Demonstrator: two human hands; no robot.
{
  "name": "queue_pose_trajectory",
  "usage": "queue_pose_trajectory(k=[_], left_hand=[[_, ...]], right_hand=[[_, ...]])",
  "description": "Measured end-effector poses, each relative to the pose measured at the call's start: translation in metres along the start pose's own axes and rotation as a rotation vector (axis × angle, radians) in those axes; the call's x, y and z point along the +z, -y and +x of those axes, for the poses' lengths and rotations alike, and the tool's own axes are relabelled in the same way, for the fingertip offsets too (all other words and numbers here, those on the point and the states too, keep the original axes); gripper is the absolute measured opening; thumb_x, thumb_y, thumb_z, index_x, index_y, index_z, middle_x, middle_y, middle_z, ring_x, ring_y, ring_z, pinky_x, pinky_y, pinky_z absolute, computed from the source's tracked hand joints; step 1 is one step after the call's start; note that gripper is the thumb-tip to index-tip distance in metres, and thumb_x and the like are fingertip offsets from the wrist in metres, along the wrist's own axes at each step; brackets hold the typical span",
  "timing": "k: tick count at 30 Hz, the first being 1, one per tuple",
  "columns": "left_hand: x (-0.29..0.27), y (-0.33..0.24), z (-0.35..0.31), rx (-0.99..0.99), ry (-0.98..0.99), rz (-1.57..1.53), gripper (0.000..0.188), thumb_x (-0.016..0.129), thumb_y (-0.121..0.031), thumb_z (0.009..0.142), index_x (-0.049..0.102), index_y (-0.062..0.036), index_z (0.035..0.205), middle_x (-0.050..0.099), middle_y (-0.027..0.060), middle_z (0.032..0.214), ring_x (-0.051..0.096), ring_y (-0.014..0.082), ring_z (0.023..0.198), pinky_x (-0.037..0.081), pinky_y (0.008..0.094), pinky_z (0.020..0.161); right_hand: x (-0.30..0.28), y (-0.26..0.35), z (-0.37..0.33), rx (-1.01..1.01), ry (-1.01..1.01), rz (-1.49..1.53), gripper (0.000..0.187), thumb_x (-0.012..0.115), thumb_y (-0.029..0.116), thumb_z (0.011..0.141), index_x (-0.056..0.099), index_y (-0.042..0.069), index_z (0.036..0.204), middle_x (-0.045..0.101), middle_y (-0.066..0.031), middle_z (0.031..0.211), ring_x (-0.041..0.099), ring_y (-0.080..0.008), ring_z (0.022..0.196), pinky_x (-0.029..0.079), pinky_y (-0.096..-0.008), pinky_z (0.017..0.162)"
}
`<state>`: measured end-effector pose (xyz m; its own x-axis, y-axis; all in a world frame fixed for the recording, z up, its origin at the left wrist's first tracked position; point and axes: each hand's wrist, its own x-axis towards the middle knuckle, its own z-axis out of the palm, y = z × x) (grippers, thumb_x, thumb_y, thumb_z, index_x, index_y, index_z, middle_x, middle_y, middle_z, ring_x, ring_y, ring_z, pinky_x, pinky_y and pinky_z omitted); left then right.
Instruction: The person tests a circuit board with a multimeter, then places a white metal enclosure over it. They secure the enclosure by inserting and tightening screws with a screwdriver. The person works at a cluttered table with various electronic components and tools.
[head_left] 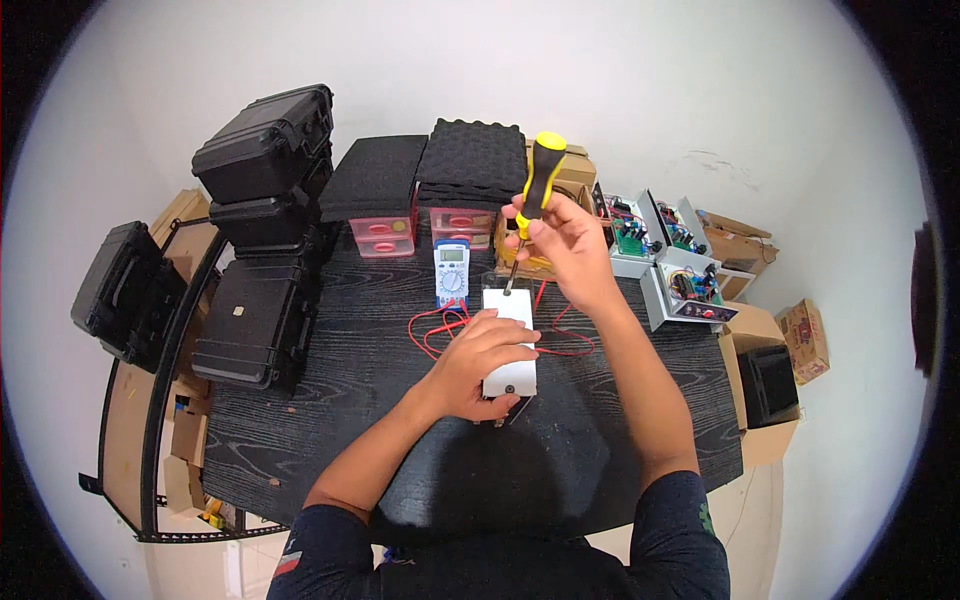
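A yellow-and-black screwdriver (540, 180) stands nearly upright in my right hand (572, 245), its fingers closed round the lower handle. The shaft points down to the far end of a white box-shaped case (510, 308), where its tip meets a dark screw spot. A second dark screw (510, 389) shows at the near end of the case. My left hand (478, 362) is wrapped over the case from the left, fingers across its top and thumb at the near end. Just beyond, a blue-and-white multimeter (452, 275) lies on the table with red leads (425, 335) trailing from it.
Black hard cases (255, 315) are stacked on the left of the dark table (620, 450). At the back, foam sheets (472, 155) lie on pink drawer boxes (385, 236). Open units with circuit boards (690, 290) stand at the right, near cardboard boxes (765, 430).
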<state>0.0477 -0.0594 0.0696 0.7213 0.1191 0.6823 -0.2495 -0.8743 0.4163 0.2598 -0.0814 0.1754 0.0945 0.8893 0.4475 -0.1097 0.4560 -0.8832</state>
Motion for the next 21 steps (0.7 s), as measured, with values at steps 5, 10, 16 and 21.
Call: queue_pose_trajectory(k=[5,10,16,21], left_hand=[[-0.001,-0.001,-0.001,-0.012,-0.003,0.011,0.057,0.073,-0.036,0.079,0.069,-0.012,0.13,0.066,0.0139,0.144,0.06,0.0386,0.134,0.031,0.0637,0.121],[0.002,0.002,-0.001,-0.003,0.004,0.0,0.057,0.073,-0.038,0.079,0.069,-0.0118,0.13,0.066,0.0136,0.145,0.06,0.0381,0.135,0.032,0.0638,0.121],[0.001,0.004,-0.002,0.001,0.011,0.024,0.056,0.072,-0.04,0.081,0.069,-0.0124,0.13,0.066,0.0135,0.145,0.06,0.0376,0.135,0.032,0.0638,0.121],[0.001,0.003,-0.002,0.002,-0.002,0.012,0.056,0.072,-0.039,0.081,0.069,-0.0125,0.13,0.066,0.0132,0.145,0.06,0.0375,0.135,0.032,0.0634,0.121]], right_hand=[[0.012,0.003,-0.004,-0.067,-0.1,-0.157,0.026,0.068,0.006,0.104,0.057,0.001,0.128,0.072,-0.0113,0.123,0.074,-0.0121,0.092,0.06,-0.0249,0.071],[0.002,-0.001,-0.001,-0.01,-0.028,0.003,0.03,0.073,0.002,0.1,0.056,0.003,0.125,0.073,-0.0113,0.12,0.074,-0.0122,0.091,0.059,-0.0238,0.069],[0.011,-0.002,0.003,-0.06,-0.098,-0.109,0.026,0.073,0.002,0.1,0.056,0.002,0.121,0.073,-0.0115,0.12,0.074,-0.0124,0.09,0.058,-0.0231,0.067],[0.005,-0.003,0.005,-0.016,-0.067,-0.004,0.031,0.076,0.004,0.099,0.054,0.002,0.122,0.073,-0.0113,0.118,0.074,-0.0117,0.09,0.059,-0.0231,0.067]])
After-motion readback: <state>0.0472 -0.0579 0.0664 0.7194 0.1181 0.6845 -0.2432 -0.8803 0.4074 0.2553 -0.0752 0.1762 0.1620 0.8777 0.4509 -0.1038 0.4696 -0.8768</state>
